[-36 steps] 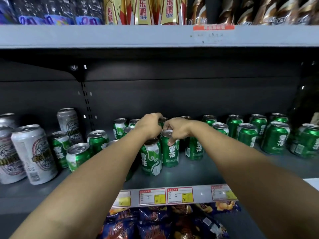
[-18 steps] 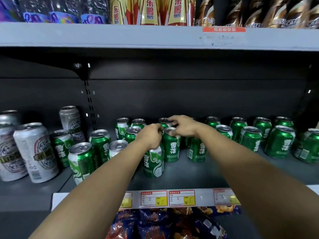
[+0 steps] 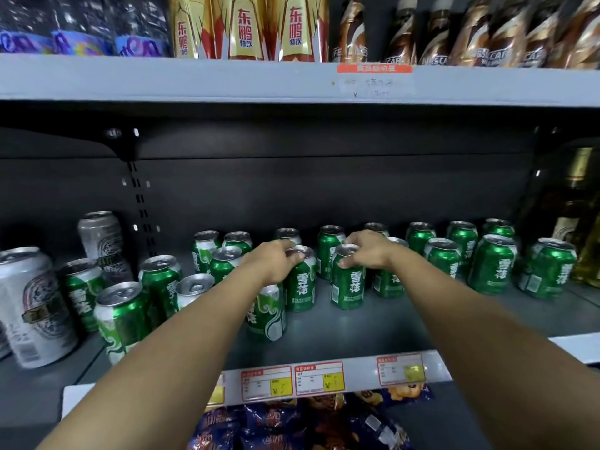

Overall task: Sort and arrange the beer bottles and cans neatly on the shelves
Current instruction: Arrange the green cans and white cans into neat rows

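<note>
Two green beer cans stand mid-shelf [image 3: 373, 323]: my left hand [image 3: 272, 262] grips one can [image 3: 302, 280] by its top, my right hand [image 3: 368, 251] the other [image 3: 347, 280]. Risk: crowded neighbouring cans [image 3: 328, 251] could topple if I nudge them.

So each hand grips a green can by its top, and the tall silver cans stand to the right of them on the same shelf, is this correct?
Not quite: in the head view the silver cans stand to the left. Left hand and right hand each grip a green can by the top.
</note>
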{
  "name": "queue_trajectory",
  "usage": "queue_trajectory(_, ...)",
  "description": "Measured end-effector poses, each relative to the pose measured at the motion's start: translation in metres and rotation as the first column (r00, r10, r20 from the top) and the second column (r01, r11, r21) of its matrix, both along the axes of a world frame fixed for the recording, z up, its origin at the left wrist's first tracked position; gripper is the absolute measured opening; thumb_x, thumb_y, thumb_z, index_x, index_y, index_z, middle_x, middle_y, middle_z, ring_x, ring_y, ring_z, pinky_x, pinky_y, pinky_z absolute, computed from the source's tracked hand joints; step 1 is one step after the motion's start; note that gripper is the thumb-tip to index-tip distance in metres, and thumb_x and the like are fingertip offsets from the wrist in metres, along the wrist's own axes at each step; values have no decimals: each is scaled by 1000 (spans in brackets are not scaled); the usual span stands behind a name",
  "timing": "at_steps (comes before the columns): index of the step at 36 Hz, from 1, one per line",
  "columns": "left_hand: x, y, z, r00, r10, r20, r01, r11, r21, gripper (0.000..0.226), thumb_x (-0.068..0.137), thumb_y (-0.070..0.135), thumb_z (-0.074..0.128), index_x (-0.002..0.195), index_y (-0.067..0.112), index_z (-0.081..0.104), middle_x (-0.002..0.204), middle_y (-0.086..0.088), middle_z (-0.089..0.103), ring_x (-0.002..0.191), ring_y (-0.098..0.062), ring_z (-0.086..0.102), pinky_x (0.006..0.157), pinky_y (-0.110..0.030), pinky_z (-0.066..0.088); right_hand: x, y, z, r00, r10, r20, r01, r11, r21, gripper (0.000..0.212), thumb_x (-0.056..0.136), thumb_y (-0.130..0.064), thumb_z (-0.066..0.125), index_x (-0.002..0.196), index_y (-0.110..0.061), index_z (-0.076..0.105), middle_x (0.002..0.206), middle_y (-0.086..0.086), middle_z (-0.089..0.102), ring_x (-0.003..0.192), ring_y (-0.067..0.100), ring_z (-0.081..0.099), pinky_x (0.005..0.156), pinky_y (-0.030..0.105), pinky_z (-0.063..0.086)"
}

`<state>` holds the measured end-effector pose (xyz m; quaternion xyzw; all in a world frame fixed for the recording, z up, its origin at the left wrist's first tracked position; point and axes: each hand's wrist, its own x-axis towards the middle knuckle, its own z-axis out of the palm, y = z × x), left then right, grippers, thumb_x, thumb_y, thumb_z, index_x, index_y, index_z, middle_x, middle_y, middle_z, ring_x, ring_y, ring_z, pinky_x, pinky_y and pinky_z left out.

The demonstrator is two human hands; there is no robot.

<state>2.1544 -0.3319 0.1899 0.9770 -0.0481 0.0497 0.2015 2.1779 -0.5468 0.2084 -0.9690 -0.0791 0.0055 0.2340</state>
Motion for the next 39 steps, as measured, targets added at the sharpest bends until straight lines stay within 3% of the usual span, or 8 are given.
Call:
queue_trajectory(4,0,1,0,1000,4,-1,-4,999,-44,57,98,57,39,146,26,41,148,-6,45,132,-29,45,107,-40,39,-2,3,2,1000,11,23,-8,996,-86,67,84,-36,73,141,-13,46,144,8,47,129,26,46,95,29,37)
queue_trajectory(7,-2,1,9,996,43,78,-28,981,-191,56,101,52,35,144,18,43,144,-13,49,131,-32,45,106,-37,38,-12,15,8,950,17,313,69,962,-262,59,87,-45,62,139,-22,47,138,7,51,128,28,44,102,38,35)
queue_trajectory(11,-8,11,26,979,149,136,-119,971,-206,50,104,43,33,135,8,50,139,-19,52,127,-35,47,98,-34,38,-32,48,16,797,167,581,-19,968,-252,34,89,-42,53,118,-25,58,119,0,63,115,23,50,95,34,33)
queue_trajectory(17,-26,46,36,963,230,144,-229,973,-17,29,94,24,50,120,22,62,124,-9,62,109,-30,59,88,-36,50,-52,107,9,779,470,415,-247,839,-485,46,92,-62,42,112,-26,60,111,-2,64,109,21,48,91,39,31)
queue_trajectory(25,-49,103,33,917,356,178,-363,932,8,36,91,15,53,125,22,59,122,-8,63,106,-29,60,83,-37,53,-35,137,15,874,255,413,-151,952,-267,25,100,-31,39,113,-24,61,109,1,65,112,24,48,89,37,31)
queue_trajectory(32,-40,148,40,917,368,156,-374,927,11,32,89,19,59,121,18,61,118,-9,64,105,-30,61,89,-40,53,-18,161,20,949,162,269,-119,978,-170,23,98,-29,48,115,-23,62,116,4,64,110,27,56,90,35,36)
queue_trajectory(36,-21,164,42,950,291,114,-303,947,105,31,92,29,60,118,12,62,117,-14,63,106,-33,60,82,-35,49,-7,187,23,972,144,186,-113,980,-167,28,98,-30,48,116,-17,64,117,7,64,105,27,59,84,33,48)
queue_trajectory(39,-3,174,39,976,210,54,-216,952,218,42,92,37,58,128,14,56,128,-15,59,115,-33,55,89,-35,45,4,208,26,985,129,115,-101,970,-223,41,98,-40,48,130,-15,55,134,11,55,118,30,54,94,35,47)
